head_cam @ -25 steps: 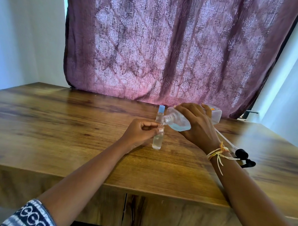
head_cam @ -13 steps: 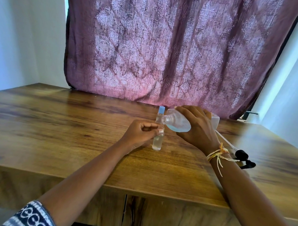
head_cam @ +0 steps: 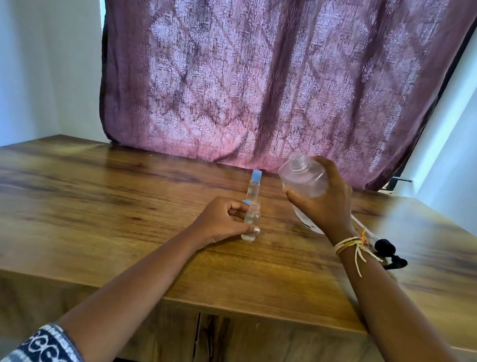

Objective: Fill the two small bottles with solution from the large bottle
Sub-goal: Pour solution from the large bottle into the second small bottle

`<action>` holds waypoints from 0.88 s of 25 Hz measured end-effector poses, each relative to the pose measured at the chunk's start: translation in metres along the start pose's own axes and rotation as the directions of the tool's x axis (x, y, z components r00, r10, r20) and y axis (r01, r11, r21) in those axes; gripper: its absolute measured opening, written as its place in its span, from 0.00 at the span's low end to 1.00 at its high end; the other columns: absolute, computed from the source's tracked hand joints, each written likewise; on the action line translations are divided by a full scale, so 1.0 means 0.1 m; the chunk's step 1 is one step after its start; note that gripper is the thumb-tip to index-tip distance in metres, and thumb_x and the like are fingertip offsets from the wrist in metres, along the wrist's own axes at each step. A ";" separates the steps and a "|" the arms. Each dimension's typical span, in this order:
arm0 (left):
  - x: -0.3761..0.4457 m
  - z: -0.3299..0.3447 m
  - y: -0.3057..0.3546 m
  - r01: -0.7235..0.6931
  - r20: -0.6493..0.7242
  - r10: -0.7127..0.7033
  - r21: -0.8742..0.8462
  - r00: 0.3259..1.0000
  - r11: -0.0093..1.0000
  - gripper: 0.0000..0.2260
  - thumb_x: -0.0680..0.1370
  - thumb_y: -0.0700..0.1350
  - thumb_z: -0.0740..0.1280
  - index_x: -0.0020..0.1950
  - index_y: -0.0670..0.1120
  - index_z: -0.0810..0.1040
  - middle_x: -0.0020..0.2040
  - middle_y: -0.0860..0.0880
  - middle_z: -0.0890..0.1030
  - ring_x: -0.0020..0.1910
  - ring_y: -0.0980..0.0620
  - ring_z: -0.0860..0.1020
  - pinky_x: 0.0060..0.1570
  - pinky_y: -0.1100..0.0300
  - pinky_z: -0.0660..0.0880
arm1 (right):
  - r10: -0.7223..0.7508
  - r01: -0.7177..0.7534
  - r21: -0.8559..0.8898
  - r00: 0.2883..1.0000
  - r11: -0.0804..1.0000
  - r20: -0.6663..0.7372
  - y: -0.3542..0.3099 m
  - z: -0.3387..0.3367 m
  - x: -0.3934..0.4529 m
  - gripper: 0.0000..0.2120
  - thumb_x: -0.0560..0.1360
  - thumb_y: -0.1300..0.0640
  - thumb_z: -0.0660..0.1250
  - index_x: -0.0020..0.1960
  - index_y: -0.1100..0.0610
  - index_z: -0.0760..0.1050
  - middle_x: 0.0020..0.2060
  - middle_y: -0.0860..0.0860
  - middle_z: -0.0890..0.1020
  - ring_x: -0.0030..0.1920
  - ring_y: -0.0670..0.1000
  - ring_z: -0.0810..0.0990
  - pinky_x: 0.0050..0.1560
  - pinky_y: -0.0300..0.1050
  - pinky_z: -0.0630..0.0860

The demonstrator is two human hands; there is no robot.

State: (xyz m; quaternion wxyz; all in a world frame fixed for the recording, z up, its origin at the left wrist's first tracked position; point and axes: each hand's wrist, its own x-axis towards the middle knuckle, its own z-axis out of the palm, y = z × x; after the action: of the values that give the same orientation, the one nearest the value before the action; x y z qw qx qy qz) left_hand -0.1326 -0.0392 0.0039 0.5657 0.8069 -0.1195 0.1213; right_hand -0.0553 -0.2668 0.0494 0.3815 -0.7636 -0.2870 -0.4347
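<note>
An open small clear bottle (head_cam: 251,222) stands upright on the wooden table (head_cam: 121,216), holding clear liquid. My left hand (head_cam: 224,221) grips its side, and a bit of blue cap shows between the fingers. Just behind it stands a second small bottle (head_cam: 254,185) with a blue cap on. My right hand (head_cam: 324,203) holds the large clear bottle (head_cam: 303,178) in the air to the right of the small ones, its open neck pointing up and left.
A black pump head with a white tube (head_cam: 387,250) lies on the table right of my right wrist. A purple patterned curtain (head_cam: 263,86) hangs behind the table. The table's front edge runs close below my forearms.
My right hand has lifted the large bottle away from the small open bottle's mouth and tipped its neck upward. My left hand still holds the small bottle in place.
</note>
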 end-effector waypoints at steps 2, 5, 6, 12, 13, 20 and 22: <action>0.00 -0.01 0.00 0.005 0.005 -0.005 0.020 1.000 1.000 0.12 0.63 0.45 0.81 0.42 0.57 0.84 0.43 0.56 0.87 0.45 0.57 0.85 0.53 0.57 0.81 | 0.085 -0.082 0.060 0.996 0.995 -0.041 0.06 -0.02 0.04 0.34 0.59 0.40 0.78 0.61 0.45 0.70 0.47 0.38 0.78 0.44 0.35 0.75 0.43 0.18 0.65; 0.01 -0.01 -0.01 0.016 0.004 -0.016 0.027 1.000 0.999 0.13 0.63 0.45 0.81 0.44 0.56 0.85 0.44 0.54 0.87 0.46 0.55 0.85 0.55 0.53 0.81 | 0.244 -0.224 0.221 0.967 0.949 -0.071 0.16 -0.05 0.12 0.34 0.59 0.44 0.80 0.61 0.47 0.71 0.48 0.38 0.79 0.46 0.29 0.77 0.44 0.21 0.70; 0.01 -0.01 -0.01 0.022 0.006 -0.022 0.029 1.000 0.999 0.13 0.63 0.45 0.81 0.45 0.55 0.85 0.44 0.53 0.87 0.46 0.55 0.85 0.56 0.52 0.80 | 0.297 -0.266 0.282 0.952 0.922 -0.073 0.20 -0.06 0.14 0.35 0.59 0.46 0.81 0.61 0.50 0.71 0.49 0.41 0.79 0.46 0.30 0.78 0.44 0.24 0.73; 0.01 -0.01 0.00 0.045 0.001 -0.045 0.061 0.999 0.997 0.16 0.64 0.46 0.81 0.50 0.49 0.85 0.46 0.52 0.87 0.47 0.55 0.85 0.56 0.52 0.80 | 0.490 -0.430 0.437 0.871 0.790 -0.028 0.34 -0.07 0.19 0.31 0.62 0.50 0.81 0.59 0.56 0.71 0.50 0.48 0.82 0.46 0.45 0.85 0.43 0.48 0.84; 0.01 0.00 0.01 0.047 0.000 -0.047 0.063 0.999 0.997 0.15 0.64 0.46 0.80 0.50 0.50 0.85 0.46 0.52 0.87 0.47 0.55 0.85 0.56 0.53 0.80 | 0.500 -0.436 0.450 0.866 0.779 -0.025 0.35 -0.07 0.19 0.31 0.62 0.50 0.81 0.59 0.57 0.71 0.49 0.47 0.82 0.45 0.44 0.85 0.42 0.46 0.83; -0.01 0.00 0.04 0.053 -0.001 -0.053 0.047 0.999 0.998 0.14 0.65 0.45 0.80 0.48 0.52 0.84 0.46 0.53 0.87 0.46 0.57 0.85 0.52 0.60 0.80 | 0.357 -0.475 0.399 0.871 0.784 0.337 0.52 -0.15 0.10 0.22 0.61 0.59 0.82 0.52 0.54 0.78 0.46 0.54 0.86 0.45 0.51 0.86 0.43 0.45 0.82; -0.03 0.00 0.05 0.048 -0.002 -0.048 0.043 0.999 0.998 0.14 0.65 0.44 0.80 0.49 0.52 0.84 0.46 0.52 0.87 0.46 0.57 0.85 0.51 0.62 0.80 | 0.282 -0.452 0.326 0.846 0.830 0.453 0.57 -0.19 0.07 0.21 0.61 0.67 0.80 0.49 0.53 0.80 0.44 0.51 0.86 0.46 0.49 0.85 0.44 0.41 0.81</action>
State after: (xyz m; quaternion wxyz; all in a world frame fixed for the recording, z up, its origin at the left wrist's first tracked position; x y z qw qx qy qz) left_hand -0.1369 -0.0409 0.0075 0.5510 0.8215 -0.0969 0.1105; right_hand -0.0170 -0.3127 0.0425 0.5505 -0.7745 -0.2876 -0.1202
